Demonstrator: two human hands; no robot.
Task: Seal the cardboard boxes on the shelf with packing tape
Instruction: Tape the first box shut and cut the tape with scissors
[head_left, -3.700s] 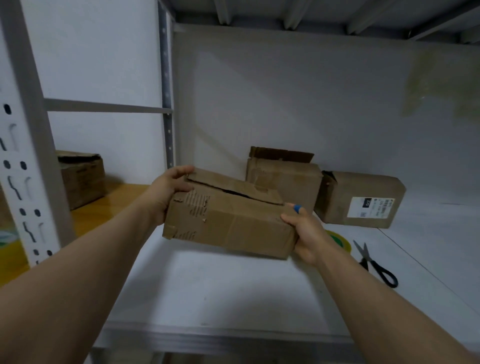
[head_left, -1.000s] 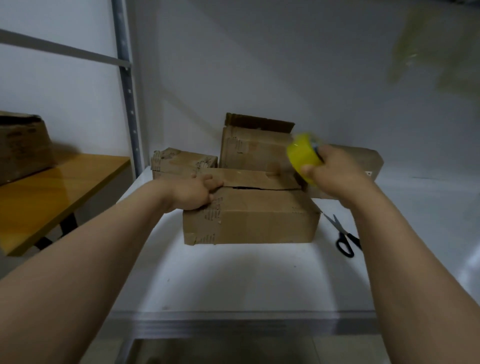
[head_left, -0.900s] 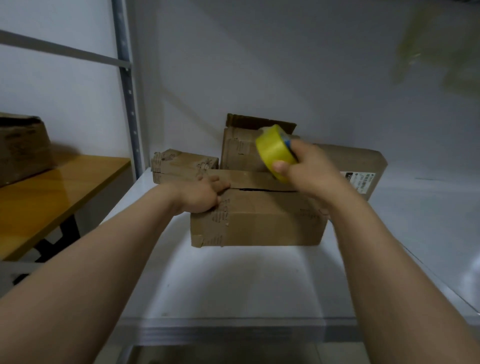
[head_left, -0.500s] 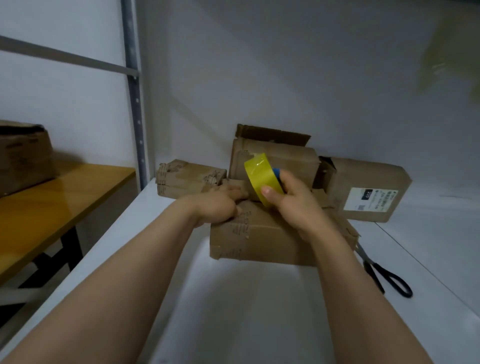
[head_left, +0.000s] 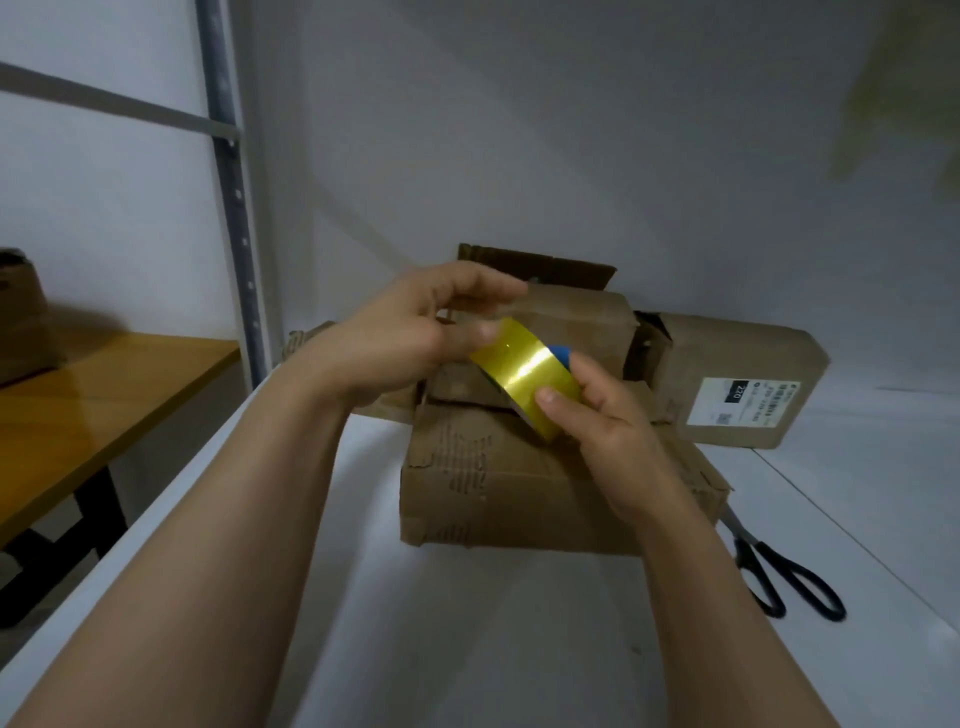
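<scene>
Change: the left hand (head_left: 400, 332), which was pressing the front box's top flap half a second ago, is now lifting clear of it and reaching to the glossy yellow roll of packing tape (head_left: 524, 376); the right hand (head_left: 615, 436) is still carrying that roll, now tipped flatter.
Right fingers: the thumb (head_left: 553, 402) and the curled fingers behind are clamping the roll by its outer band and blue core.
Left fingers: they are loosely bent and spread, one blurred fingertip (head_left: 488, 331) touching the roll's upper edge; whether it is pinching a tape end I cannot tell.
Roll's place: it is hovering in the air just above the front box's top.
White shelf board (head_left: 467, 634): it is carrying all the boxes.
Worn brown cardboard front box (head_left: 483, 493): it is sitting near the shelf's front, its top flaps not yet taped.
Black-handled scissors (head_left: 779, 577): they are lying just right of that box.
Brown box with raised back flap (head_left: 576, 322): it is standing behind.
Brown box with white printed label (head_left: 737, 384): it is lying on its side to the right.
Wooden counter (head_left: 104, 400): it is standing left of the shelf, well apart.
</scene>
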